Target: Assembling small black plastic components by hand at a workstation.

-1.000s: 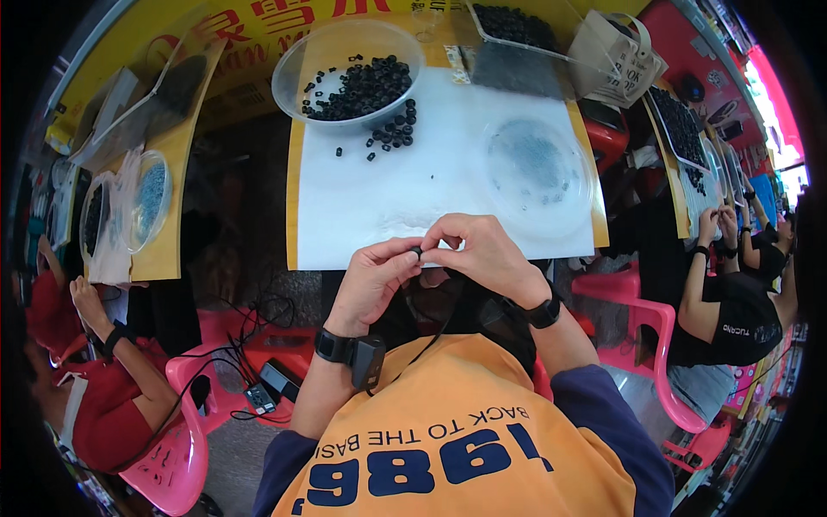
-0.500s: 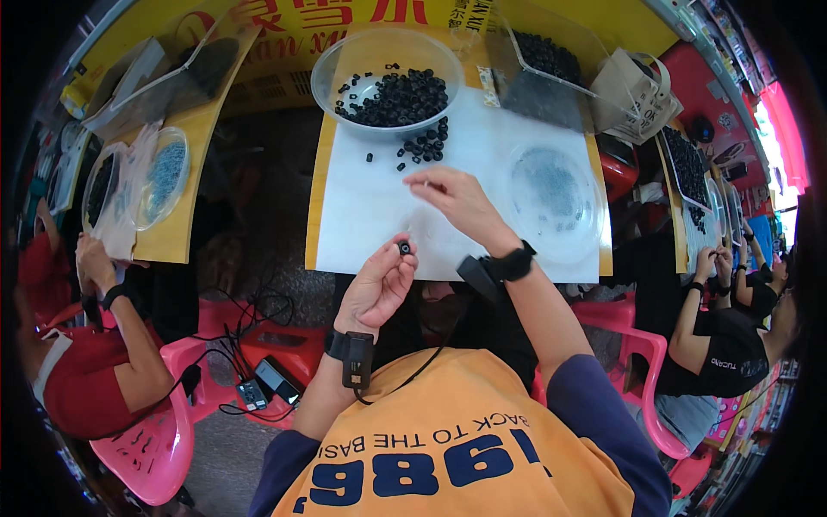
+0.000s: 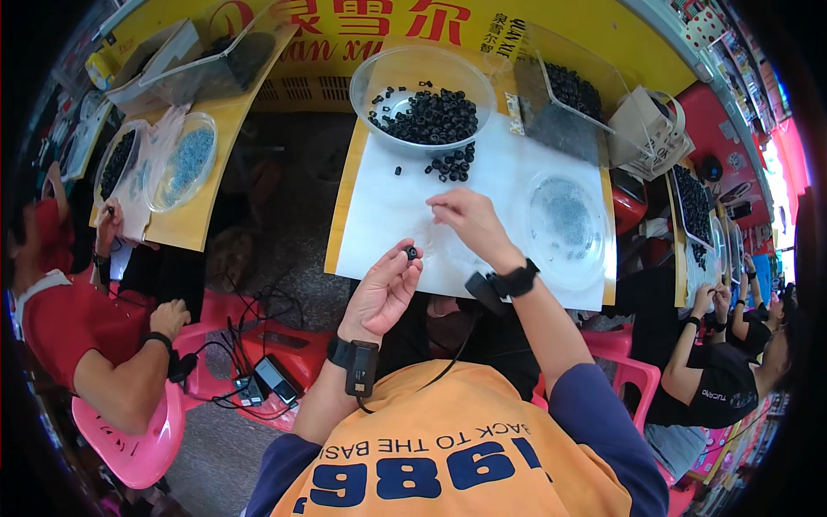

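Between the thumb and fingertips of my left hand [image 3: 385, 289] is a small black ring-shaped part [image 3: 411, 252] with a hole in its middle. My right hand [image 3: 472, 222] hovers just above and to the right of it, its fingertips pinched together. Whatever they hold is too small to make out. Beyond my hands, a clear round bowl [image 3: 365, 112] holds many of the same black parts [image 3: 441, 117], and several loose ones [image 3: 451, 163] lie in front of it. To the right, a shallow clear round tray [image 3: 536, 246] contains tiny pale-blue clear pieces [image 3: 568, 217].
White paper [image 3: 366, 220] covers my yellow table. At its far right stand a clear bin [image 3: 551, 121] of black parts and a cloth bag [image 3: 642, 133]. Co-workers sit on both sides; one in red [image 3: 95, 336] is at the left. Cables [image 3: 237, 349] lie beside my left arm.
My right hand has come closer to the black part in my left hand. The whole view has shifted slightly. The co-worker at the left has moved their hands apart.
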Motion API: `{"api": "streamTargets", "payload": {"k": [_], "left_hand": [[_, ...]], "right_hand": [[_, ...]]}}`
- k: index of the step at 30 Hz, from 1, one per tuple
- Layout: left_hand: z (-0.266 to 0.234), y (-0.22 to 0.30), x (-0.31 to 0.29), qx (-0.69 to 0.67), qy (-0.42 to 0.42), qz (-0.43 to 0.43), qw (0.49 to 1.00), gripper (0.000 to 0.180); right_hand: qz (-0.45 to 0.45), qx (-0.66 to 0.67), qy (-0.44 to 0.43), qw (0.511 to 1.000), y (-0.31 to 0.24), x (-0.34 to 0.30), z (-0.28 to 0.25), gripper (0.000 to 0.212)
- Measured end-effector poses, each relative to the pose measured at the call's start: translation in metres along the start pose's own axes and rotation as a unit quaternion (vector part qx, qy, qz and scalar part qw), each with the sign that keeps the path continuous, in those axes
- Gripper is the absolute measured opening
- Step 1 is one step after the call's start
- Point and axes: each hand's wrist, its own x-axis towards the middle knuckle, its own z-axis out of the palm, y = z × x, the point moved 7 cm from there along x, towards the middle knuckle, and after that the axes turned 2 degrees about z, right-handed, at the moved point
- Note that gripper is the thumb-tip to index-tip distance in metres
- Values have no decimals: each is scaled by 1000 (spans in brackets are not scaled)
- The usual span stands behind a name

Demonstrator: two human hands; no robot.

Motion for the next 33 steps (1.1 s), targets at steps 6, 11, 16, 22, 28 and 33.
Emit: {"api": "streamTargets", "payload": {"k": [6,11,16,22,28,33], "left_hand": [[3,-9,3,22,14,-12,1000,29],[3,-22,7,-15,13,-37,999,28],[2,-33,7,-28,18,-64,997,25],[8,-26,4,24,32,-25,999,27],[11,-24,1,64,23,-16,998,26],[12,-21,1,108,23,8,994,25]], "right_hand": [[154,344,-30,926,0,-55,-1,23],[157,391,-8,907,-2,-75,-7,21],[86,304,41,948,-17,-82,-17,15],[67,242,54,966,-35,-88,-16,14],[62,207,49,975,-43,-89,-15,14],[52,199,44,978,-41,-89,-9,14]]}}
